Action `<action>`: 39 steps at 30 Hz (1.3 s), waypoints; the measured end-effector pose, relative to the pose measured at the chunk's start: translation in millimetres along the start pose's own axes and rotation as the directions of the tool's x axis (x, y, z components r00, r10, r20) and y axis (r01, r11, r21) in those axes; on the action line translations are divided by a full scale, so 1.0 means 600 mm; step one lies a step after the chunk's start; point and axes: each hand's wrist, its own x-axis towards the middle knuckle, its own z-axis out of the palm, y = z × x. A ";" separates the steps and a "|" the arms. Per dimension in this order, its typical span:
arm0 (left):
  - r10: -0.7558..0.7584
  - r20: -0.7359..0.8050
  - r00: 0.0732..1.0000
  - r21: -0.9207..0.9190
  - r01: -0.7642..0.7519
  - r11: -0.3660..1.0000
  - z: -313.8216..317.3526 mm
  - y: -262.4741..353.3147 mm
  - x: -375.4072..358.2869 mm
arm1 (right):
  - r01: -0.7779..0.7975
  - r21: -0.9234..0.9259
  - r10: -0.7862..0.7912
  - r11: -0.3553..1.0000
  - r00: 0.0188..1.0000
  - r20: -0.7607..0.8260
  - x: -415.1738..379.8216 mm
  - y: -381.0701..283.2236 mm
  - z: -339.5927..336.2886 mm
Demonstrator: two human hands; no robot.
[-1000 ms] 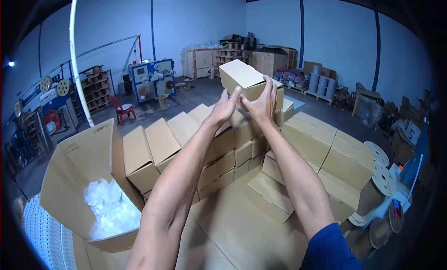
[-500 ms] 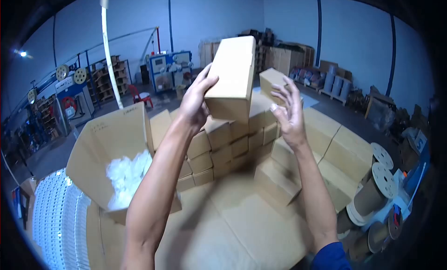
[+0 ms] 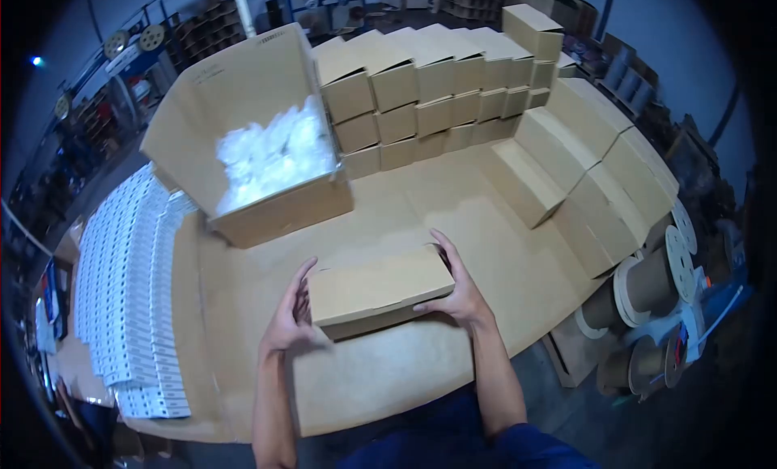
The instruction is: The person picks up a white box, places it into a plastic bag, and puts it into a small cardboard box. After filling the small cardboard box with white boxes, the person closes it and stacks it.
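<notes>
A closed long cardboard box point(image 3: 380, 284) is held level between my two hands, close above or on the cardboard-covered tabletop point(image 3: 388, 388). My left hand point(image 3: 290, 317) presses against its left end, the fingers partly hidden behind the edge. At the other end, my right hand point(image 3: 460, 295) grips the box with the thumb on the near side and fingers over the far corner. Beyond the hands stands a large open carton point(image 3: 283, 218) holding clear plastic bags point(image 3: 279, 153).
Stacked cardboard boxes point(image 3: 437, 80) line the table's back edge, one standing higher at the right end. More long boxes point(image 3: 591, 161) are stepped up on the right. White printed strips point(image 3: 129, 283) are stacked at the left. Cable spools point(image 3: 647, 283) stand beyond the right edge.
The box has come down from raised in my left hand to low in front of me. My right hand, earlier free and open, now holds its right end. The view has tilted downward.
</notes>
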 end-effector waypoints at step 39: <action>0.635 -0.530 0.562 0.830 0.191 0.523 -0.102 -0.014 0.104 | 0.251 -0.316 -0.300 0.915 0.946 -0.119 0.253 0.064 0.179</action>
